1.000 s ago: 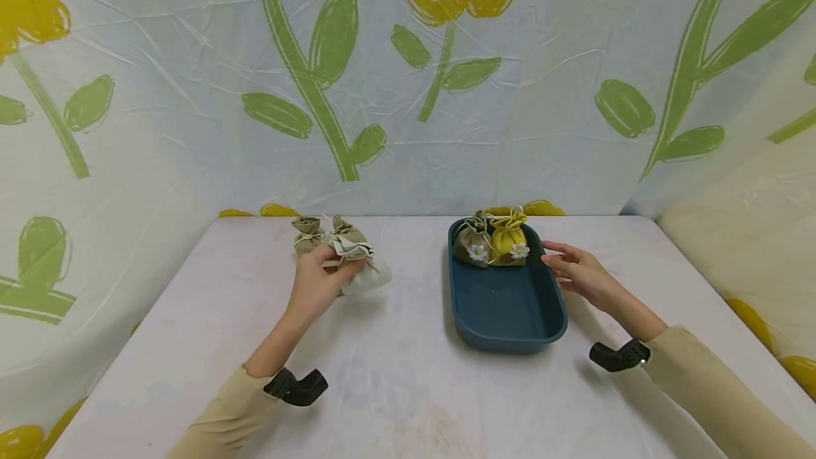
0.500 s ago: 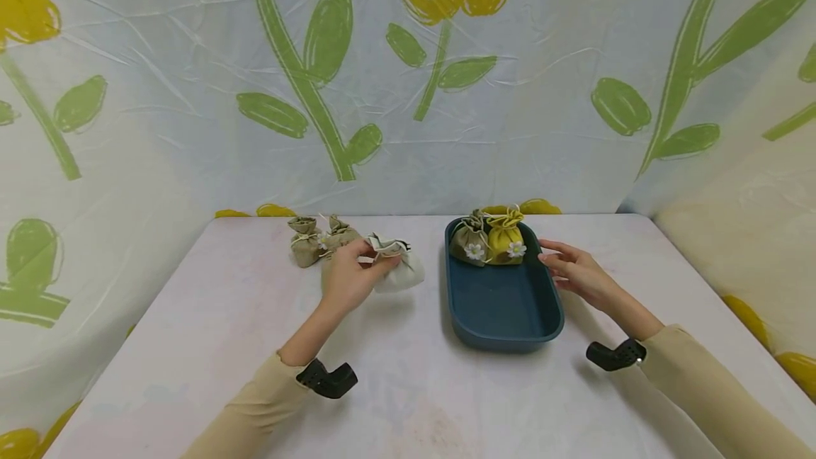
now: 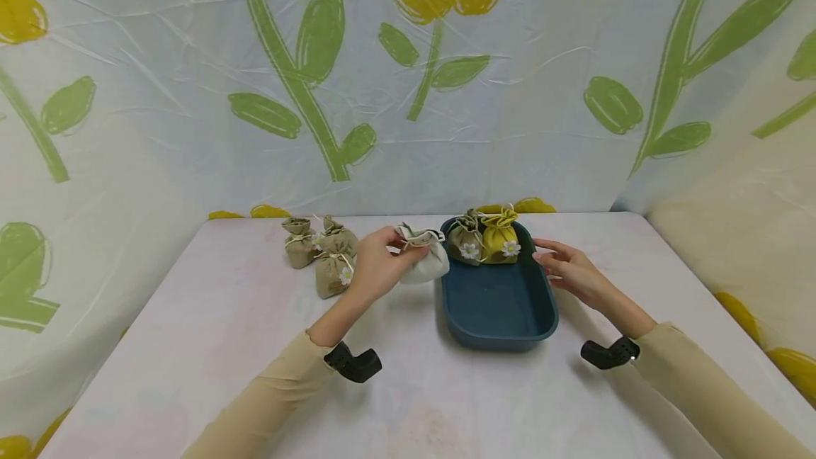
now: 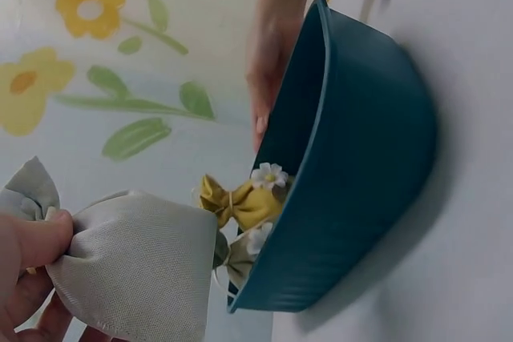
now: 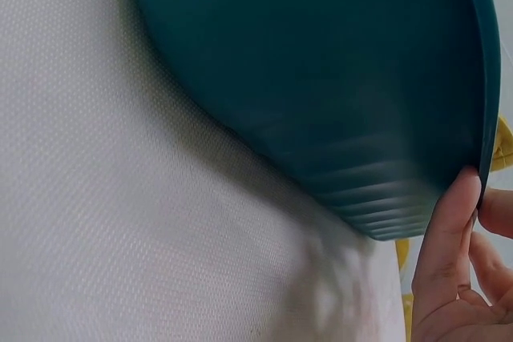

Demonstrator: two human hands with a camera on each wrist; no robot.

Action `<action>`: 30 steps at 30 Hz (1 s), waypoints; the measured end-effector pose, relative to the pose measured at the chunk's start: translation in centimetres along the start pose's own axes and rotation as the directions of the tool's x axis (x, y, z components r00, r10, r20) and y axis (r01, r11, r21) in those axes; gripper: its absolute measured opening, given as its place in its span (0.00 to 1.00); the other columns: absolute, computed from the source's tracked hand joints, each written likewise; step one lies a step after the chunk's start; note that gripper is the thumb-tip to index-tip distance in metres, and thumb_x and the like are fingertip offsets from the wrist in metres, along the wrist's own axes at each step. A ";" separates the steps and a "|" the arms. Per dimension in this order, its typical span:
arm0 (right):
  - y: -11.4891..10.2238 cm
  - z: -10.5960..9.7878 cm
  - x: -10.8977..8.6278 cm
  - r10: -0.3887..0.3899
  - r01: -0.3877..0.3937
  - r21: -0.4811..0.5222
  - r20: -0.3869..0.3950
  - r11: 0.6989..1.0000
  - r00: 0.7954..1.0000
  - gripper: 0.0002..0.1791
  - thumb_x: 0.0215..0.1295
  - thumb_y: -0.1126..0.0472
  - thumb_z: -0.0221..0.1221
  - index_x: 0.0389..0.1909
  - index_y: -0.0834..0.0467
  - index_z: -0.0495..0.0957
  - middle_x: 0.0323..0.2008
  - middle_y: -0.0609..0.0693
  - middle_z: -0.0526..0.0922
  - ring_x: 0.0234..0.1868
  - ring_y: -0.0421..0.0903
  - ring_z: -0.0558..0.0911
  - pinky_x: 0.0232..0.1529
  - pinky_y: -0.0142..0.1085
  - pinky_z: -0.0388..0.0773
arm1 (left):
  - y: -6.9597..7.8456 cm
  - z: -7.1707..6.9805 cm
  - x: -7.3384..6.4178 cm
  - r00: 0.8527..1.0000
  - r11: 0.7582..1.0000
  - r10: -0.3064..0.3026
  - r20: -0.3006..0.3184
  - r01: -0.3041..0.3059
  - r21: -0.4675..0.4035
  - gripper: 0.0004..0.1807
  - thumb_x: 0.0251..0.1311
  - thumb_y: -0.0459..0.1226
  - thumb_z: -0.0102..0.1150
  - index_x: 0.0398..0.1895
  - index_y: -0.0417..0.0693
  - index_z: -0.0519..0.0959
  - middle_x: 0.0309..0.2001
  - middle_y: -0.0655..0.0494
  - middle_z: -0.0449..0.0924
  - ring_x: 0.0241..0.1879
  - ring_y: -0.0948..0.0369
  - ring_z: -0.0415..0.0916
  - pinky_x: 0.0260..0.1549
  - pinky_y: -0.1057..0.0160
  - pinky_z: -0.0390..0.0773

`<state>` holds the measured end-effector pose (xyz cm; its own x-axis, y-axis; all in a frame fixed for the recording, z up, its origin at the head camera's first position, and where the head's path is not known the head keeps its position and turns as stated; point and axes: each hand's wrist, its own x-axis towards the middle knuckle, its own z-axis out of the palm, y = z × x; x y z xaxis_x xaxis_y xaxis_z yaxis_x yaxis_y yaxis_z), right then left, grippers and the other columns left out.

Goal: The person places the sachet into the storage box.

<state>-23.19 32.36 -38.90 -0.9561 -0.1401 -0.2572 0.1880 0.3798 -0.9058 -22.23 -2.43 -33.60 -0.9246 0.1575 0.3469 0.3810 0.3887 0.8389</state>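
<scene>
My left hand [image 3: 380,264] pinches a white cloth drawstring pouch [image 3: 428,265] by its gathered neck and holds it up at the left rim of a dark blue tub [image 3: 500,342]. In the left wrist view the pouch [image 4: 144,262] hangs sideways with the tub's wall [image 4: 361,150] beyond it. My right hand [image 3: 576,278] holds the tub's right rim; thumb [image 5: 458,206] against the outer wall, index finger at the edge. Inside the tub's far end stand a brown-green pouch [image 3: 464,241] and a yellow pouch [image 3: 500,241], each with a white flower.
On the table [image 3: 223,346], left of the tub, several brownish pouches stand close together: one at the back left [image 3: 298,246], one behind [image 3: 339,238] and one in front [image 3: 331,276], beside my left forearm. A flower-printed cloth [image 3: 510,126] hangs behind the table.
My left hand has carried the white pouch rightward from beside the other pouches to the tub's left rim, uncovering the front brownish pouch. My right hand stays at the tub.
</scene>
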 end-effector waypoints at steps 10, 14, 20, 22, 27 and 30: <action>-0.3 0.2 0.3 -0.006 0.006 -0.010 -0.001 1.000 1.000 0.37 0.72 0.49 0.51 0.75 0.60 0.49 0.42 0.42 0.73 0.39 0.35 0.73 0.38 0.29 0.76 | 1.3 2.3 2.1 0.997 0.998 -0.011 0.073 0.007 0.066 0.13 0.51 0.43 0.71 0.32 0.43 0.83 0.34 0.50 0.86 0.39 0.56 0.81 0.30 0.67 0.76; -0.3 0.1 0.2 -0.004 0.004 -0.005 -0.005 1.000 1.000 0.37 0.73 0.49 0.50 0.74 0.61 0.49 0.41 0.41 0.74 0.39 0.35 0.73 0.38 0.29 0.75 | 1.7 3.4 2.8 0.994 0.997 0.004 0.111 -0.013 0.075 0.13 0.52 0.44 0.70 0.32 0.44 0.85 0.34 0.51 0.86 0.38 0.57 0.81 0.29 0.70 0.74; -0.3 0.0 0.0 -0.012 0.012 0.003 -0.017 1.000 1.000 0.37 0.72 0.50 0.51 0.74 0.61 0.49 0.40 0.39 0.74 0.38 0.34 0.74 0.37 0.28 0.76 | 2.1 4.9 3.5 0.980 0.999 0.023 0.195 -0.031 0.042 0.11 0.52 0.43 0.70 0.31 0.44 0.85 0.29 0.50 0.86 0.26 0.63 0.75 0.20 0.73 0.66; -0.3 0.0 0.0 -0.013 0.014 0.010 -0.019 1.000 1.000 0.37 0.72 0.50 0.51 0.74 0.62 0.49 0.40 0.39 0.74 0.38 0.33 0.75 0.38 0.28 0.77 | 2.2 5.3 3.7 0.973 0.999 0.019 0.230 -0.025 0.022 0.11 0.53 0.42 0.70 0.31 0.43 0.85 0.29 0.50 0.86 0.24 0.66 0.73 0.19 0.73 0.65; -0.2 0.0 -0.2 -0.005 0.005 0.014 -0.020 1.000 1.000 0.37 0.72 0.51 0.51 0.74 0.62 0.50 0.40 0.39 0.75 0.39 0.34 0.74 0.38 0.28 0.76 | 2.4 6.2 4.3 0.964 1.000 -0.012 0.265 0.011 0.004 0.11 0.54 0.42 0.69 0.34 0.44 0.85 0.30 0.51 0.85 0.24 0.67 0.72 0.19 0.73 0.67; 0.0 0.0 -0.3 -0.001 0.001 0.013 -0.018 1.000 1.000 0.37 0.72 0.50 0.51 0.74 0.62 0.50 0.40 0.39 0.75 0.39 0.34 0.74 0.38 0.28 0.76 | 2.3 6.8 4.9 0.963 1.000 -0.031 0.266 0.028 0.012 0.11 0.54 0.42 0.69 0.35 0.44 0.85 0.31 0.51 0.85 0.24 0.66 0.72 0.19 0.73 0.67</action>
<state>-22.93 32.40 -38.78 -0.9601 -0.1244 -0.2504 0.1898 0.3674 -0.9105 -25.90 5.39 -32.76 -0.9031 0.3818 0.1968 0.3545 0.4037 0.8434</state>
